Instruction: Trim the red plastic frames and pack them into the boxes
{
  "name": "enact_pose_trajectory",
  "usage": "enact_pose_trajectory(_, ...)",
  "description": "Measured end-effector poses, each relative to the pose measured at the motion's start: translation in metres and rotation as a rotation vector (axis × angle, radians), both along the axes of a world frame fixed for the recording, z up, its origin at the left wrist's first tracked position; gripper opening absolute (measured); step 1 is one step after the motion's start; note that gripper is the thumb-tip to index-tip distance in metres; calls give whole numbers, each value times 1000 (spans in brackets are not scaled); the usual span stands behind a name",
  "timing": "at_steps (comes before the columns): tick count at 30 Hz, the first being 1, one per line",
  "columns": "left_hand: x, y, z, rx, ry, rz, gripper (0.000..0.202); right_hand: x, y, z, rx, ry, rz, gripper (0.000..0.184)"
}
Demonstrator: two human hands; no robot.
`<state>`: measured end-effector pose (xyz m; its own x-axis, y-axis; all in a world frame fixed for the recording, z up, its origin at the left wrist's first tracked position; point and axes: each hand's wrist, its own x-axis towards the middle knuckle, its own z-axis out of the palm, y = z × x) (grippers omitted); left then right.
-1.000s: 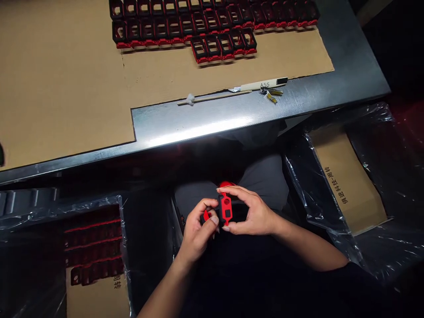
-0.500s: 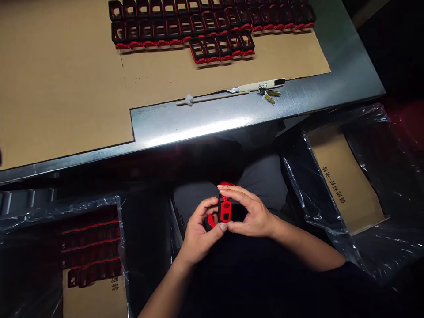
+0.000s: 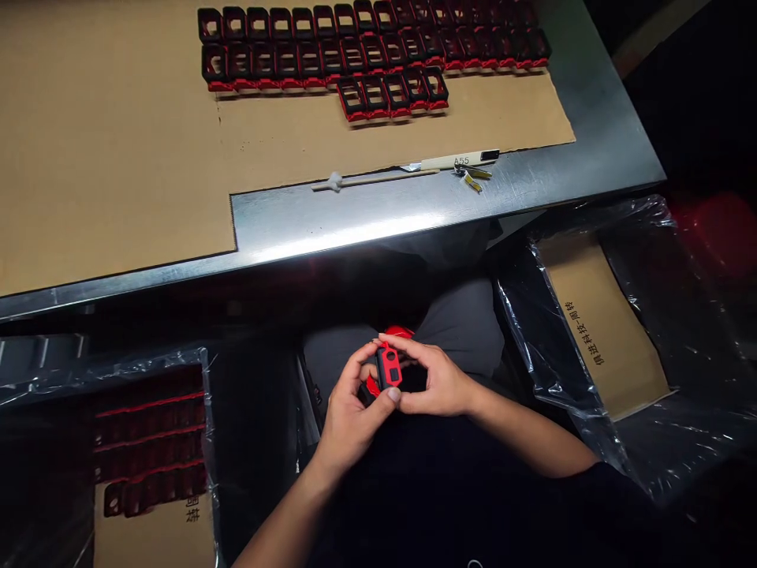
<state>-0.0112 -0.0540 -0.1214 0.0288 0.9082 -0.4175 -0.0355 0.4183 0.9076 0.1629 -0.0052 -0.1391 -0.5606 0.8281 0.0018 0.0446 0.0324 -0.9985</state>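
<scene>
Above my lap, both hands hold a red-and-black plastic frame (image 3: 390, 368), its red face with a round and a square opening turned toward me. My left hand (image 3: 348, 414) grips its left side, thumb pressed at the bottom corner. The fingers of my right hand (image 3: 442, 384) curve over the top, and its thumb touches the lower edge. More red and black shows inside my left palm; whether it is the same frame or a second one I cannot tell. Just beyond my fingertips is a red object (image 3: 399, 331), partly hidden, its kind unclear.
On the cardboard sheet (image 3: 130, 134) stand rows of similar frames (image 3: 287, 63). A craft knife (image 3: 455, 160), a thin stick (image 3: 378, 180) with white fluff and yellow-handled nippers (image 3: 473, 181) lie near the metal table's (image 3: 331, 221) edge. Plastic-lined boxes flank me, the left one holding frames (image 3: 151, 457), the right one cardboard (image 3: 609, 331).
The held frame has turned slightly between my hands, tilting its red face. My hands stay on it. The whole view has shifted a little with my head.
</scene>
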Motion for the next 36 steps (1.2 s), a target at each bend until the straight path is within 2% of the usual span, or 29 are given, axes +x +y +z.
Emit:
enact_pose_trajectory(9,0,0,-5,73,150,-57,65,3,-2,-4,-2,48,-21,78)
enact_pose_trajectory(15,-2,1,-9,171,299,-71,62,6,0,-2,142,-25,-31,81)
enact_pose_trajectory(19,-4,-1,-11,211,309,-89,60,7,1,0,219,-57,-22,79)
enact_pose_trajectory(25,-6,-4,-12,291,296,-82,57,10,1,8,231,-78,9,79)
enact_pose_trajectory(27,-7,-4,-11,317,295,-81,56,11,1,12,144,-53,-27,74)
enact_pose_trajectory(30,-8,-4,-9,336,304,-101,56,12,2,18,-144,-8,-107,36)
enact_pose_trajectory(32,-8,-4,-7,355,317,-122,56,11,3,20,-383,29,-86,16)
enact_pose_trajectory(34,-7,-3,-5,383,322,-139,57,10,4,21,-571,64,-35,19)
enact_pose_trajectory(36,-6,-3,-4,402,313,-150,57,8,5,22,-665,83,-21,22)
